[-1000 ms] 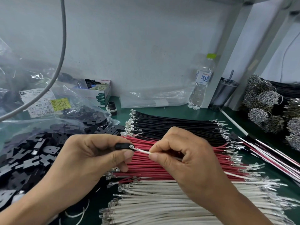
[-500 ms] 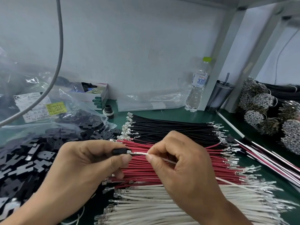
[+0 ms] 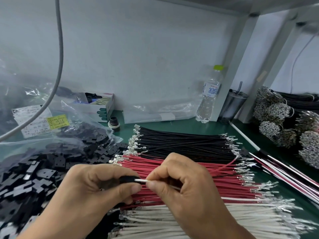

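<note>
Both hands hovered over the red wires [image 3: 224,180], knuckles up and wrists coming in from the near edge. The left hand [image 3: 89,188] was curled, its thumb and forefinger pinching a small black sleeve [image 3: 128,179] above the left end of the red wires. The right hand [image 3: 186,183] faced it, thumb and forefinger tips pinching a thin white wire [image 3: 142,180], the other fingers folded under. The wire's end met the sleeve's mouth; whether it sat inside could not be told. The sleeve looked matt and rounded, the wire smooth and straight, with its tail running under the right palm. The red wires lay as a flat sheaf of glossy strands with bright metal terminals at both ends. Behind them lay a like sheaf of black wires [image 3: 181,142], and in front a sheaf of white wires [image 3: 259,219], each touching the red one. Left of the red wires spread a heap of flat, angular black parts [image 3: 34,169], partly spilling from a crinkled clear bag [image 3: 77,128]. Well behind the red wires, a clear plastic bottle [image 3: 209,95] stood upright on the green mat [image 3: 189,125] against a white post. A strip of bare mat lay behind the black wires.
</note>
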